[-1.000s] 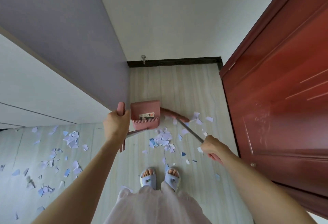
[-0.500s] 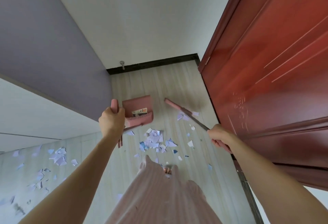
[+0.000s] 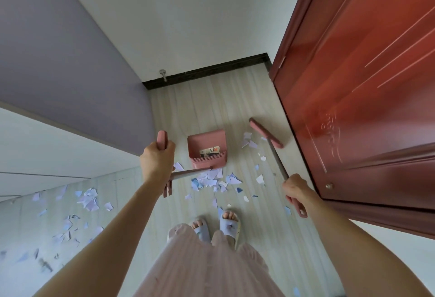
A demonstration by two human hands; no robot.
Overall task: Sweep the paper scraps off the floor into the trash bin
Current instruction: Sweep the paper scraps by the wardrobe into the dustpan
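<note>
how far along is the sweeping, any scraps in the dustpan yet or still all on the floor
Done: little. The pink dustpan stands on the floor and holds no scraps that I can make out, only a label.
In hand: the left hand grips the dustpan's handle, the right hand the broom.
Left: a scrap pile before the pan, scattered scraps further left, then emptying; no trash bin is in view.

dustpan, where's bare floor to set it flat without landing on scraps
Bare floor lies beyond the dustpan, up to the dark baseboard, bordered by the purple wall and the red door. It is crowded between the dustpan and the slippers, in the paper scraps, and left by the white panel.
</note>
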